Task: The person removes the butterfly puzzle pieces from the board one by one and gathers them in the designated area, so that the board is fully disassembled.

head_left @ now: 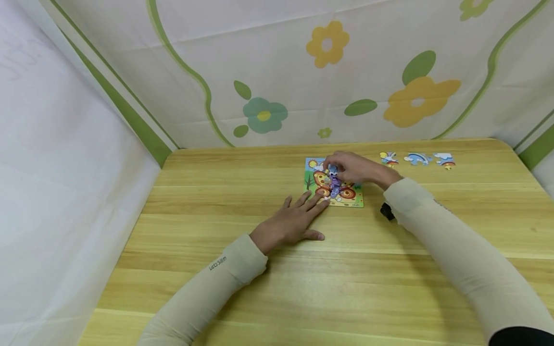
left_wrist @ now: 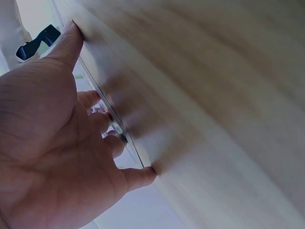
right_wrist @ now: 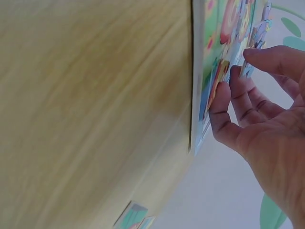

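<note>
Your right hand (head_left: 354, 166) pinches the flat purple butterfly-body piece (head_left: 335, 186), likely light, stiff, best edge-held, your left hand (head_left: 291, 224) spread at the near-left corner of the colourful board (head_left: 357, 202).

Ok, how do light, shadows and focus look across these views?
Head view: bright, with a soft shadow on the table near the right sleeve, and the puzzle fairly clear; left wrist view: dimmer, wood grain smeared, dark shadows by the left hand's fingertips; right wrist view: hazy, wood grain soft, puzzle steeply foreshortened.
</note>
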The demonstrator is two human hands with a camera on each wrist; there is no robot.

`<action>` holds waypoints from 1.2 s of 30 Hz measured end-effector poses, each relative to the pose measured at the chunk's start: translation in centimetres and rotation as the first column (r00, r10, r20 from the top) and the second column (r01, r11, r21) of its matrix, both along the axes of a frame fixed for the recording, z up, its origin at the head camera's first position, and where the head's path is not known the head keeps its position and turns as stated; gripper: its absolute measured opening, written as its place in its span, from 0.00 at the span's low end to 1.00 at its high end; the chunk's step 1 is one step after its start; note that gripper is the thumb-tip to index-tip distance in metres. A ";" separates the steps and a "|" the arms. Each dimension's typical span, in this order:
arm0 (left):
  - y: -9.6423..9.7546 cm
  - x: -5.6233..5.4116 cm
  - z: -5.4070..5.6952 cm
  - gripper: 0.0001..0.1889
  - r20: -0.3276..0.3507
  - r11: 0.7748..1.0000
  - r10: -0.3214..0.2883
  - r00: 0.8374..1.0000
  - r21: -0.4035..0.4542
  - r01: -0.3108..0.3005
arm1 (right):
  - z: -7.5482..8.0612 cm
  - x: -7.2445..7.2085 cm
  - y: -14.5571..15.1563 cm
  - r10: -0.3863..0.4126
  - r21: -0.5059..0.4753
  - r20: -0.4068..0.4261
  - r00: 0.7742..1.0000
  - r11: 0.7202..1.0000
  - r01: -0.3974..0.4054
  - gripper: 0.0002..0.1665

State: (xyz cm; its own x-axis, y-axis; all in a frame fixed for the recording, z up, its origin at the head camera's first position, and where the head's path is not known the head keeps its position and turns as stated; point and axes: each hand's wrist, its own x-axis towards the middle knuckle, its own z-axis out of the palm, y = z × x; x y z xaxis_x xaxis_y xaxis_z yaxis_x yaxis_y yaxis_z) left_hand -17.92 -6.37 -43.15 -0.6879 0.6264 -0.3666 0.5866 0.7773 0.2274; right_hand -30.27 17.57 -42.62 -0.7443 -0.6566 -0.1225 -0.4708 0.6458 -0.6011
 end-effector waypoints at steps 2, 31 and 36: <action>0.0 0.0 0.0 0.47 -0.001 1.000 -0.002 1.000 -0.001 0.002 | 0.0 0.0 0.3 -0.007 0.001 -0.010 1.000 1.000 0.007 0.26; 0.1 -0.2 -0.1 0.47 -0.001 1.000 0.000 1.000 -0.004 0.000 | 2.7 2.2 12.8 -0.195 0.037 -0.146 0.970 0.979 0.202 0.23; 0.2 -0.2 0.0 0.47 0.002 1.000 0.000 1.000 -0.002 0.000 | 1.9 2.4 15.3 -0.203 0.060 -0.168 0.965 0.975 0.216 0.26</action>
State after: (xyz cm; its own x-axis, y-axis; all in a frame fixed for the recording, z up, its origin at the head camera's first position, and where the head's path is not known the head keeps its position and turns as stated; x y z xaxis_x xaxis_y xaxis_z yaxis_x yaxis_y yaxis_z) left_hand -18.12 -6.18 -43.16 -0.6873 0.6253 -0.3696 0.5857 0.7781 0.2272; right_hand -27.88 32.90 -40.68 -0.8783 -0.4769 -0.0352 -0.4055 0.7818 -0.4737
